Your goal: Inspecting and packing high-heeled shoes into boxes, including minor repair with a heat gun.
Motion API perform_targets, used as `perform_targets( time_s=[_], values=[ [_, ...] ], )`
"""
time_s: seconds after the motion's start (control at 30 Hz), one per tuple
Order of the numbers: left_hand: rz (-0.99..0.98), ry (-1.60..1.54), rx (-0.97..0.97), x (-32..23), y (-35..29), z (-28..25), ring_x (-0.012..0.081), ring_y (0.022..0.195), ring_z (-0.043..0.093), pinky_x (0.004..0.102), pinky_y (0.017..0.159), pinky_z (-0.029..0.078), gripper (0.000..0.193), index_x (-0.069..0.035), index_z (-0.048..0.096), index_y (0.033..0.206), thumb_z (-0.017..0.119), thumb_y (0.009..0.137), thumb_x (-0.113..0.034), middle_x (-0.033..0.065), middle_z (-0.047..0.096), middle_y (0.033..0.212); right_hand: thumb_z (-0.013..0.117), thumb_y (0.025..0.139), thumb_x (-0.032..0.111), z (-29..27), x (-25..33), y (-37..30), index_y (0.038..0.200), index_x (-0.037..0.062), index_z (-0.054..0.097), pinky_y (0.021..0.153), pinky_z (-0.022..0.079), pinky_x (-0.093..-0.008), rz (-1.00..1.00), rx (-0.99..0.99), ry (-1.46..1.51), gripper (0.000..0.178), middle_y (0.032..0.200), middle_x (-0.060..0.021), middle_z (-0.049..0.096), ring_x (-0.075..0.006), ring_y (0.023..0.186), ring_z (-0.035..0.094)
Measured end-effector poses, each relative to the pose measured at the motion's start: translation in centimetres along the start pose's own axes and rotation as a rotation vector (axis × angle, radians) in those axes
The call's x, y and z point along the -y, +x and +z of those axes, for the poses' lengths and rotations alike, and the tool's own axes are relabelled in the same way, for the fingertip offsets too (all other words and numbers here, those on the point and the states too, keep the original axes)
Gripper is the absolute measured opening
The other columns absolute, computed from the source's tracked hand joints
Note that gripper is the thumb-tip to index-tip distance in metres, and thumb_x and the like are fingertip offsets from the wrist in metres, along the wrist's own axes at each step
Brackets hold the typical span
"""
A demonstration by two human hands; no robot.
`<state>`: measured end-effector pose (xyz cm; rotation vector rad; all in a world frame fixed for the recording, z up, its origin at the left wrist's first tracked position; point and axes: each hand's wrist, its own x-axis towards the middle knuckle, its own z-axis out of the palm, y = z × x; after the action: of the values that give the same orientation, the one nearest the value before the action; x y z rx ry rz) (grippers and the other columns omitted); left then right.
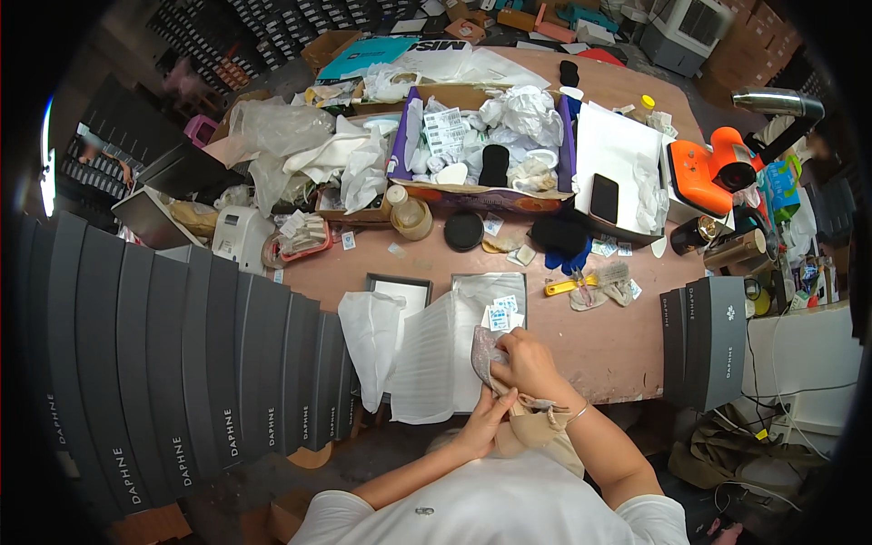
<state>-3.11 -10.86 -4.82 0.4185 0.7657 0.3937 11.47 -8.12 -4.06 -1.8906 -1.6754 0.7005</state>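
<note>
"Head view: what is seen at the far left?"

"Dark grey shoeboxes point(204, 363) are ranged in a row. Next, on the bench point(599, 363), an open shoebox point(404, 291) is partly covered by white tissue paper point(425, 363)."

"And the shoe point(483, 350)?"

"It is held in front of the body, at the bench's near edge, just right of the tissue. Its side is gripped by the fingers of the left hand point(484, 425)."

"How is the right hand point(529, 368) placed?"

"Its fingers are curled against the shoe; whether anything is pinched cannot be told, as the tips are hidden."

"Farther right?"

"A yellow-handled brush point(568, 286) is laid on the bench, and more grey shoeboxes point(713, 350) are stood beyond."
</note>
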Motion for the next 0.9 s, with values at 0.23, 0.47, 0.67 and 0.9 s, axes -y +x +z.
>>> perform_targets(
  time_s=[0.23, 0.47, 0.67, 0.9],
  values=[
    [0.072, 0.096, -0.081, 1.8, -0.7, -5.2, 0.0216, 0.092, 0.062, 0.036, 0.079, 0.055, 0.063, -0.014, 0.022, 0.139, 0.055, 0.086, -0.006, 0.0124, 0.048, 0.121, 0.066, 0.071, 0.013, 3.2, -0.7, -4.3, 0.081, 0.0, 0.062, 0.06, 0.049, -0.0389, 0.024, -0.136, 0.152, 0.017, 0.077, -0.0161, 0.058, -0.0333, 0.066, 0.06],
    [0.022, -0.165, 0.048, -0.9, -5.4, -10.8, 0.0283, 0.09, 0.063, 0.0455, 0.075, 0.056, 0.047, -0.005, 0.033, 0.127, 0.054, 0.086, -0.014, 0.0149, 0.056, 0.109, 0.059, 0.077, 0.012, 9.0, -4.5, -0.9, 0.078, 0.0059, 0.062, 0.067, 0.045, -0.0436, -0.208, -0.066, -0.466, 0.007, 0.075, -0.0112, 0.059, -0.0282, 0.071, 0.062],
    [0.105, -0.146, -0.122, 2.6, -6.1, -13.0, 0.0243, 0.087, 0.064, 0.0377, 0.075, 0.056, 0.061, -0.01, 0.028, 0.134, 0.065, 0.086, -0.021, 0.0128, 0.054, 0.108, 0.073, 0.068, 0.018, 11.2, -0.9, -0.8, 0.085, 0.0073, 0.065, 0.08, 0.043, -0.0452, -0.249, 0.1, -0.496, 0.022, 0.086, -0.0135, 0.064, -0.0302, 0.082, 0.062],
    [0.129, -0.055, 0.091, 4.0, -7.8, -12.9, 0.0144, 0.102, 0.053, 0.0291, 0.087, 0.048, 0.076, -0.007, 0.021, 0.139, 0.066, 0.078, -0.017, 0.0097, 0.051, 0.11, 0.067, 0.07, 0.014, 10.9, 6.3, -3.6, 0.077, 0.0067, 0.059, 0.066, 0.041, -0.0391, -0.737, 0.156, -0.486, 0.013, 0.075, -0.0098, 0.06, -0.0288, 0.07, 0.057]
  ],
)
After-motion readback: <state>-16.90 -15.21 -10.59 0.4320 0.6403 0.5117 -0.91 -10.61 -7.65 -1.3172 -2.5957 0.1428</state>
